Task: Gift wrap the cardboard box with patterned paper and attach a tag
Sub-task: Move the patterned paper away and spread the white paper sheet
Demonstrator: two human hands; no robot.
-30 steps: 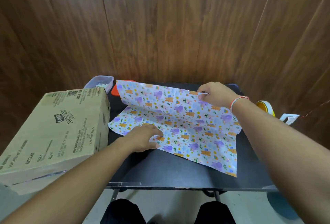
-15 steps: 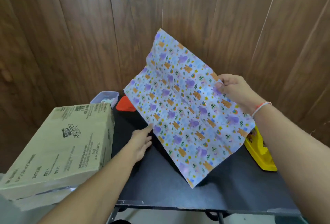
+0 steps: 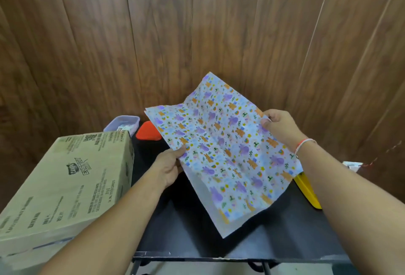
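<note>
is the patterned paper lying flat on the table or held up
Held up, spread open. The left hand grips its left edge and the right hand pinches its right edge; the patterned paper slants, creased, above the black table.

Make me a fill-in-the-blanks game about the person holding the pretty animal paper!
1. The patterned paper is held up by ____ hands.
2. The cardboard box sits to the ____ of the black table.
3. The wall behind the table looks like it is made of ____.
4. The lid peeking out beside the left hand is coloured ____.

Missing words: two; left; wood; red
</note>
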